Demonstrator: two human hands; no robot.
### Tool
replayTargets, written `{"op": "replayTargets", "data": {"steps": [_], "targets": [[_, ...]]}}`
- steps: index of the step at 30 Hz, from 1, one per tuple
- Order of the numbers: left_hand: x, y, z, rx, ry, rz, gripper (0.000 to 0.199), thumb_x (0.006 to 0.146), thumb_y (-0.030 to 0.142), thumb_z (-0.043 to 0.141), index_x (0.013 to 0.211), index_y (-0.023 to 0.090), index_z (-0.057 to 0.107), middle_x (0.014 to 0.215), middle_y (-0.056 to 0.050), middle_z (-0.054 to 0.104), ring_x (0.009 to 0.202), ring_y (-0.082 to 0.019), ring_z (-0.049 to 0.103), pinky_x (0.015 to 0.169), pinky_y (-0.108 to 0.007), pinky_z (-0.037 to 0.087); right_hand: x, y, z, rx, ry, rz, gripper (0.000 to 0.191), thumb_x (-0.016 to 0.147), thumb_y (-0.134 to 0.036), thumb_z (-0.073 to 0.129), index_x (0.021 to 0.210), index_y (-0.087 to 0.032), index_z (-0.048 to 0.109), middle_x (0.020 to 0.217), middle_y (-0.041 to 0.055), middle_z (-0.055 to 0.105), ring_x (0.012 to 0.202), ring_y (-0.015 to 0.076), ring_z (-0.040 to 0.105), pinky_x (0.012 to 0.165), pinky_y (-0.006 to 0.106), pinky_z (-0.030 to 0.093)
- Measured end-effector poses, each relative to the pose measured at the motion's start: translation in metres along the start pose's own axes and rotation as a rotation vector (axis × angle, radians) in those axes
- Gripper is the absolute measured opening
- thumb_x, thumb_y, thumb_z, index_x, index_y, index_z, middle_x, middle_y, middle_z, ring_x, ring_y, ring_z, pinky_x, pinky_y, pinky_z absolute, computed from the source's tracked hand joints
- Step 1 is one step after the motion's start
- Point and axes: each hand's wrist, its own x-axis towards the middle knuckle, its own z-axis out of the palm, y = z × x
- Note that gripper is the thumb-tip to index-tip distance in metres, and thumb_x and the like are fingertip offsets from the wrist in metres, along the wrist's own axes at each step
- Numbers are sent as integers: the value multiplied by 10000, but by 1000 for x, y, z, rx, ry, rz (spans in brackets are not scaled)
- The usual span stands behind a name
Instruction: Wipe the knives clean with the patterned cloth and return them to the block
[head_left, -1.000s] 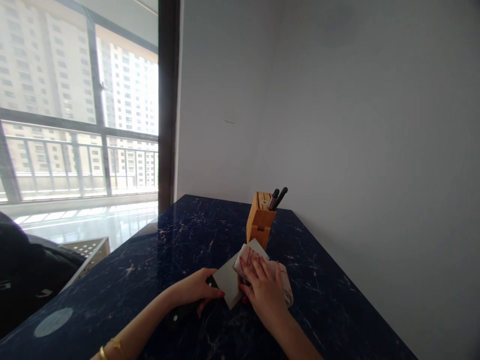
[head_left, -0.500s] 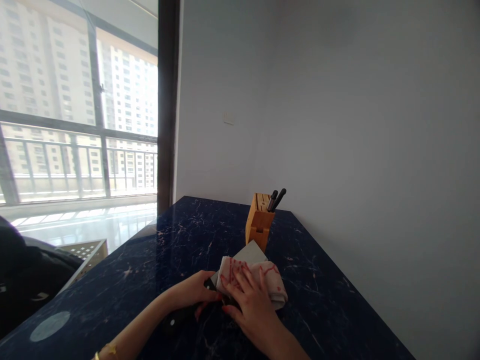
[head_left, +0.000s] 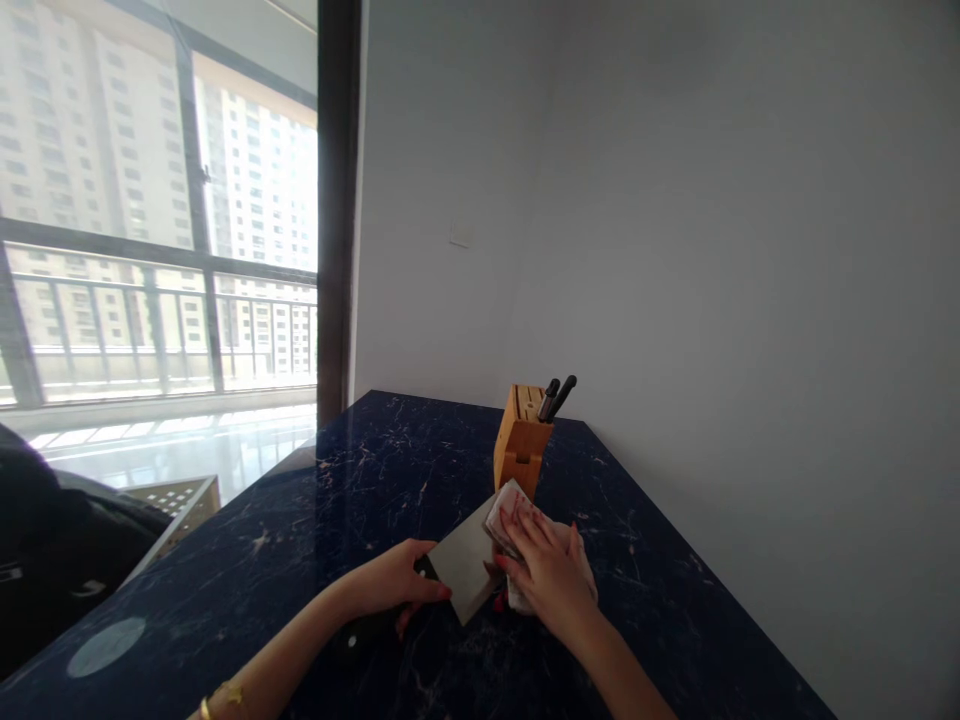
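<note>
Head view: my left hand [head_left: 405, 578] grips the cleaver [head_left: 461, 568] by its black handle [head_left: 364, 631], apparently to steady it while my right hand [head_left: 553, 575] holds a folded cloth [head_left: 504, 512] against the blade's far end. That blade lies between my hands; the knife block [head_left: 521, 445] stands beyond them on the worktop [head_left: 420, 440].

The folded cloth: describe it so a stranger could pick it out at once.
Find the dark blue, marbled table, then the wooden knife block on it. Just this side is a broad cleaver, its black handle in the left hand. The folded cloth lies against its blade, under the right hand: the only soft, pale bundle with red marks.
</note>
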Motion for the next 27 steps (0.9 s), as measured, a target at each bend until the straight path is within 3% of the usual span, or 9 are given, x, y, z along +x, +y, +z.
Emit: {"op": "replayTargets", "data": {"steps": [3, 9, 12, 17, 22, 27], "targets": [[-1, -1, 0, 5, 0, 7, 384, 656, 395, 636, 946, 153, 569, 551, 48, 575, 365, -77, 467, 322, -162, 380, -5, -6, -2, 30, -16, -63, 489, 844, -557, 297, 1295, -370, 318, 1371, -4, 331, 1284, 269, 185, 991, 569, 17], [-1, -1, 0, 9, 13, 44, 344, 670, 359, 621, 937, 149, 565, 570, 41, 590, 381, -87, 490, 338, -171, 390, -16, -43, -3, 131, -26, -289, 535, 810, -630, 267, 1306, -433, 228, 1390, -36, 291, 1299, 255, 133, 995, 573, 19], [-1, -1, 1, 14, 19, 64, 333, 664, 359, 624, 919, 150, 578, 590, 40, 592, 393, -92, 499, 353, -181, 400, -13, -54, -2, 135, -2, -320, 526, 822, -615, 256, 1312, -427, 216, 1400, -33, 267, 1297, 250, 144, 996, 575, 11], [0, -2, 0, 18, 8, 26, 356, 664, 385, 626, 923, 146, 571, 588, 33, 593, 386, -85, 487, 344, -173, 392, 4, -35, 1, 73, 73, -194, 544, 834, -596, 252, 1328, -368, 229, 1409, -3, 239, 1294, 263, 154, 995, 576, 30], [0, -2, -1, 16, -9, 6, 357, 670, 366, 628, 953, 157, 567, 575, 35, 591, 374, -77, 476, 334, -159, 391, 13, -6, 2, 8, 29, 16, 634, 820, -622, 228, 1342, -262, 257, 1395, 72, 264, 1281, 307, 182, 971, 611, 51], [0, -1, -1, 6, -16, 17, 352, 671, 373, 630, 943, 156, 575, 551, 42, 575, 371, -76, 469, 334, -157, 391, 0, -11, 9, 18, 45, -67, 627, 801, -646, 244, 1328, -308, 282, 1394, 48, 275, 1289, 299, 154, 988, 586, 21]]}}
